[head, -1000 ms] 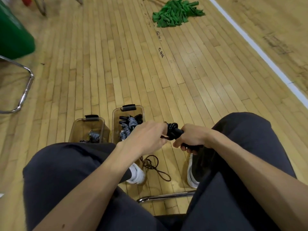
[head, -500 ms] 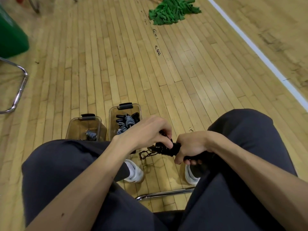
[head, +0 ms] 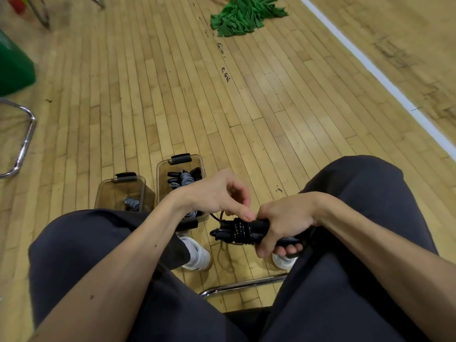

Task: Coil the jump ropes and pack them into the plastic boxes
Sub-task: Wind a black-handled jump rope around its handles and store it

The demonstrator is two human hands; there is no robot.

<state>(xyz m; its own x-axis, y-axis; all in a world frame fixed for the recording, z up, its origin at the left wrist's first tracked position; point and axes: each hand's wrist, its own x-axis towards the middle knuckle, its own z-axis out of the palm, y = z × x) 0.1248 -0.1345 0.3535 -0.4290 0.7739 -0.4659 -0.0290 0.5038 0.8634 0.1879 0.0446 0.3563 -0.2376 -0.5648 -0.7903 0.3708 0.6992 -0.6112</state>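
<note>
step: winding, I judge; several turns on, end not tucked | hands: right hand (head: 283,225) clamped on the jump rope (head: 240,230) handles, left hand (head: 219,196) pinching loose cord beside the wraps | rope: held above the floor (head: 246,119), tail hanging | next: wind the tail, tuck it, drop it into the plastic box (head: 161,178)

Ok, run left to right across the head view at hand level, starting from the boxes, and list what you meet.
left plastic box → right plastic box → left hand → black jump rope → right hand
</note>
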